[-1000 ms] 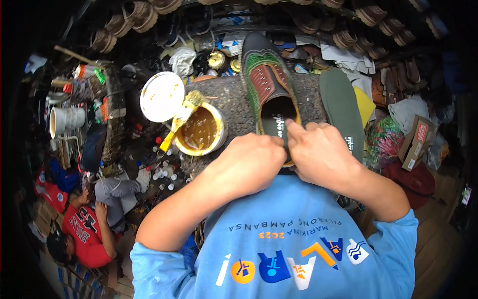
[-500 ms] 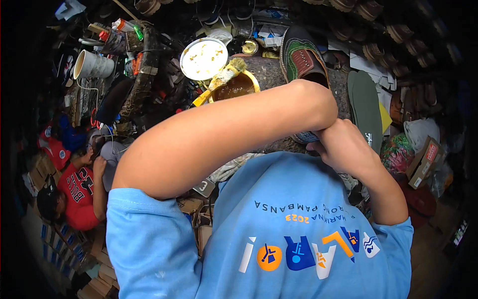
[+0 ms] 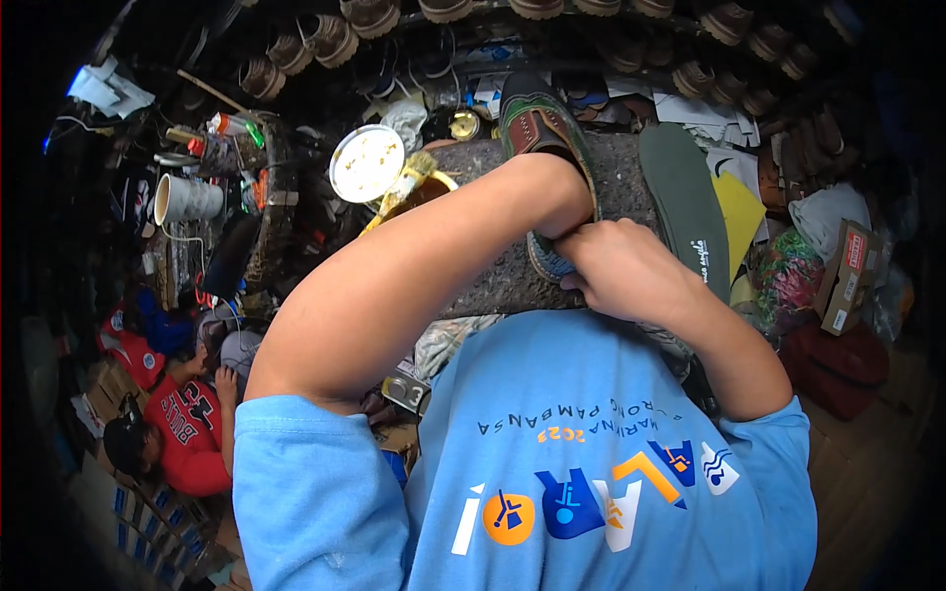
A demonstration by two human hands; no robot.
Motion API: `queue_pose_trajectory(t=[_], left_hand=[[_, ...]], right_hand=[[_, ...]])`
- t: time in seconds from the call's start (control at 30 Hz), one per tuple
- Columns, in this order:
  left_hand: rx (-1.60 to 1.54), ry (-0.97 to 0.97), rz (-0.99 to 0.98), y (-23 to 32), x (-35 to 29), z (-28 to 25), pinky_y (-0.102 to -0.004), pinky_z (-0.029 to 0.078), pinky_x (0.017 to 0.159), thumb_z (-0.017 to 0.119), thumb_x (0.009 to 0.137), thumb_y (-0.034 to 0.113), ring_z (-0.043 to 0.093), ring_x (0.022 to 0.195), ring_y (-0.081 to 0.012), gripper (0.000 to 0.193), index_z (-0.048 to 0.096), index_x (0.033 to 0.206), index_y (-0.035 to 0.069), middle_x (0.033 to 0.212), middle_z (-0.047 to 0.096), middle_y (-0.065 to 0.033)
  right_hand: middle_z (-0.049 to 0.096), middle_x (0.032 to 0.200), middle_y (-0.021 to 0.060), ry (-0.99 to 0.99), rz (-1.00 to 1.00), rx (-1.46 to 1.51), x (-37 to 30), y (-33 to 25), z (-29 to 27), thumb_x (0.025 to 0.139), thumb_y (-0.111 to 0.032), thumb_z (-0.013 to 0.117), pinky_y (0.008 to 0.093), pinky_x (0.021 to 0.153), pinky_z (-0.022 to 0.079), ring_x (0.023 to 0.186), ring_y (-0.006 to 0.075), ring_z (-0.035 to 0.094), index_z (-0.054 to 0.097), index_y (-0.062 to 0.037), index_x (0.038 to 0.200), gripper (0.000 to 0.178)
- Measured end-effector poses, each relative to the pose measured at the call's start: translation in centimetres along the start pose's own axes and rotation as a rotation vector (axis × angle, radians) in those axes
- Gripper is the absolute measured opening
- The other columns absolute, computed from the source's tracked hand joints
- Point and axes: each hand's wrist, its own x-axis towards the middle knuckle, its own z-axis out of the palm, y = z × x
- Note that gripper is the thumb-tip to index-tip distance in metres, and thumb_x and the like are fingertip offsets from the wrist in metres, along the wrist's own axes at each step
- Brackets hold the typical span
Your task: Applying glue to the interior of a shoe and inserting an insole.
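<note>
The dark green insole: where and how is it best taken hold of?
Probably by the long right edge of the dark green insole, around its middle, pinched from the right: it is long, thin and flat, and the shoe and the right hand are to its left.

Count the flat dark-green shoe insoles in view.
1: the flat dark-green insole, lying right of the black, green and brown leather shoe. Others may be hidden.
</note>
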Motion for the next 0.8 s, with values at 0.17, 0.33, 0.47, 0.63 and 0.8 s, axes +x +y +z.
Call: queue_pose_trajectory(t=[0.17,0.33,0.47,0.63,0.8], left_hand=[[-0.059,0.042,-0.117,0.6,0.1,1.0,-0.0460,0.058,0.089,0.068,0.087,0.009,0.074,0.108,-0.0383,0.026,0.081,0.108,0.003,0.114,0.076,-0.0225],[-0.147,0.108,-0.167,-0.1,0.9,1.7,-0.0456,0.058,0.089,0.068,0.087,0.009,0.074,0.107,-0.0386,0.025,0.081,0.107,0.004,0.112,0.076,-0.0232],[-0.263,0.180,-0.243,-0.3,1.6,2.0,-0.0453,0.058,0.089,0.068,0.086,0.010,0.074,0.106,-0.0389,0.025,0.082,0.107,0.004,0.110,0.076,-0.0239],[-0.204,0.169,-0.154,-0.7,2.8,3.4,-0.0454,0.058,0.086,0.067,0.085,0.011,0.074,0.103,-0.0394,0.023,0.082,0.103,0.006,0.105,0.076,-0.0245],[-0.117,0.084,-0.111,-1.0,2.0,1.7,-0.0462,0.058,0.084,0.068,0.084,0.011,0.074,0.100,-0.0393,0.023,0.082,0.100,0.004,0.105,0.076,-0.0234]], right_hand=[[0.076,0.089,0.0203,0.010,0.009,0.017,-0.1,-0.3,0.5,0.078,-0.004,0.070,0.0496,0.079,0.062,0.085,0.0387,0.076,0.075,-0.0016,0.092,0.015],[0.075,0.086,0.0211,0.091,-0.004,0.012,-0.1,-0.8,0.4,0.077,-0.002,0.068,0.0496,0.075,0.063,0.083,0.0402,0.076,0.074,-0.0007,0.089,0.013],[0.076,0.086,0.0208,0.078,0.010,-0.013,-0.2,-0.8,0.3,0.079,-0.004,0.066,0.0496,0.075,0.063,0.083,0.0390,0.077,0.074,-0.0008,0.089,0.013],[0.075,0.089,0.0190,0.031,0.003,0.024,-0.1,-0.5,0.0,0.078,-0.004,0.068,0.0498,0.076,0.061,0.083,0.0394,0.075,0.069,-0.0008,0.095,0.017],[0.075,0.089,0.0187,-0.001,0.001,0.009,-0.1,-0.6,-0.2,0.080,-0.008,0.072,0.0504,0.076,0.061,0.085,0.0389,0.075,0.069,-0.0013,0.093,0.015]])
